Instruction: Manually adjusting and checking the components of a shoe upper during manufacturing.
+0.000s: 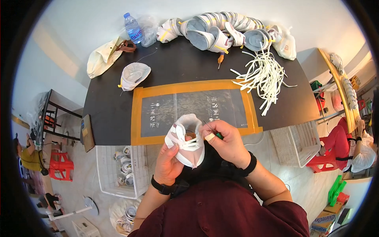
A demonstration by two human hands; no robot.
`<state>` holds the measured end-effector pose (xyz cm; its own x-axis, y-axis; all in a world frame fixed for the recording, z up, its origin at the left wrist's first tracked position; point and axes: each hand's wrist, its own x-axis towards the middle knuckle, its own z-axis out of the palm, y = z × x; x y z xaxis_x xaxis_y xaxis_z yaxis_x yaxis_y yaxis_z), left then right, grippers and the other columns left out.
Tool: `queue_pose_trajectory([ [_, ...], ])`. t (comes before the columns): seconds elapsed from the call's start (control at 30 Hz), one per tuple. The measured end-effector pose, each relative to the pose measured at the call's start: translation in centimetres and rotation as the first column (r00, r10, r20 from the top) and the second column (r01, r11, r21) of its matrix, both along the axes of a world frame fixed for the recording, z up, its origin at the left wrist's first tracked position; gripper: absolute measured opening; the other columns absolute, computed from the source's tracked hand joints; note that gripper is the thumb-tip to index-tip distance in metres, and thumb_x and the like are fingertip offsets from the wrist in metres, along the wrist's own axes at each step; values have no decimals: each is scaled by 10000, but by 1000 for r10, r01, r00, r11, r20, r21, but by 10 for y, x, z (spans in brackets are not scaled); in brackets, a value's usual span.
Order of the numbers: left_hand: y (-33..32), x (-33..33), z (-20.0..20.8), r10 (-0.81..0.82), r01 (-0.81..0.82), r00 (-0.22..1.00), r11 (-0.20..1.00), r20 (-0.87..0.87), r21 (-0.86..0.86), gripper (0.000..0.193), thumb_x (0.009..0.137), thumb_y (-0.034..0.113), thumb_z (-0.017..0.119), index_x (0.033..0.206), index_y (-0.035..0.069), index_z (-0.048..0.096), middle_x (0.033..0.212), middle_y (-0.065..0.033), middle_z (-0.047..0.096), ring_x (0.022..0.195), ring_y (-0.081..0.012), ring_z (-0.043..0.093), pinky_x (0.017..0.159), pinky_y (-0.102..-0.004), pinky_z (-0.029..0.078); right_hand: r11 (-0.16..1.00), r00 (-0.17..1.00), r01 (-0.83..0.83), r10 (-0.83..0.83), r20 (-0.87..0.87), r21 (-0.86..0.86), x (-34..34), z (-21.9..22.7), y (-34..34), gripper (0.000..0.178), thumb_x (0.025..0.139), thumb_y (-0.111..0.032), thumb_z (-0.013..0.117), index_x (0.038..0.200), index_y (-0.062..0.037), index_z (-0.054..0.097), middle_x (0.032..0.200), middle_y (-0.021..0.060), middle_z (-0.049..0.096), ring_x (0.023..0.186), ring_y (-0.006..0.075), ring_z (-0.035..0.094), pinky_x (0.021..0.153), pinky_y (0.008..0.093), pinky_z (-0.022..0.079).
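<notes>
Our left hand [167, 161] grips the pale shoe upper [190, 157] at the near edge of the tabletop [108, 118]; our right hand [228, 145] pinches what may be a green-handled hook [219, 135] beside the collar [191, 117]. We judge lacing under way, white lace [192, 144] crossing the front; the next pass calls for a steady left hold.

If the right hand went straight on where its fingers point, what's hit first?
Most likely the shoe upper in the left hand, near its opening; the right hand may be touching it, depth being unclear.
</notes>
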<state>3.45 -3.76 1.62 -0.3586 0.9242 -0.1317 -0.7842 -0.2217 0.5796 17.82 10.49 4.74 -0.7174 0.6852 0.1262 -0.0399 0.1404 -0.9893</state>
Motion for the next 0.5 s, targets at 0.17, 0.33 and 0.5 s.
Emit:
queue_pose_trajectory([
  [0.17, 0, 0, -5, -6, 6, 1000, 1000, 4, -29, 573, 877, 208, 700, 1374, 61, 456, 1255, -105, 594, 1176, -241, 570, 1044, -410, 443, 977, 997, -65, 70, -13, 203, -1, 6, -3, 138, 891, -78, 682, 1027, -55, 688, 872, 34, 609, 767, 126, 563, 709, 266, 470],
  [0.33, 5, 1, -4, 7, -3, 999, 996, 49, -90, 614, 880, 221, 706, 1406, 63, 431, 1302, -86, 570, 1202, -233, 555, 1055, -398, 435, 975, 995, -99, 100, 9, 201, -9, 9, -10, 146, 857, -68, 710, 1001, -57, 689, 875, 45, 605, 789, 160, 579, 702, 278, 476],
  [0.5, 5, -1, 2, -33, 30, 999, 995, -24, -92, 552, 918, 198, 662, 1405, 66, 437, 1321, -82, 563, 1210, -225, 551, 1060, -394, 431, 968, 999, -34, 35, 4, 248, -9, 2, -8, 106, 846, -70, 721, 941, -64, 674, 904, 56, 611, 831, 190, 611, 708, 303, 500],
])
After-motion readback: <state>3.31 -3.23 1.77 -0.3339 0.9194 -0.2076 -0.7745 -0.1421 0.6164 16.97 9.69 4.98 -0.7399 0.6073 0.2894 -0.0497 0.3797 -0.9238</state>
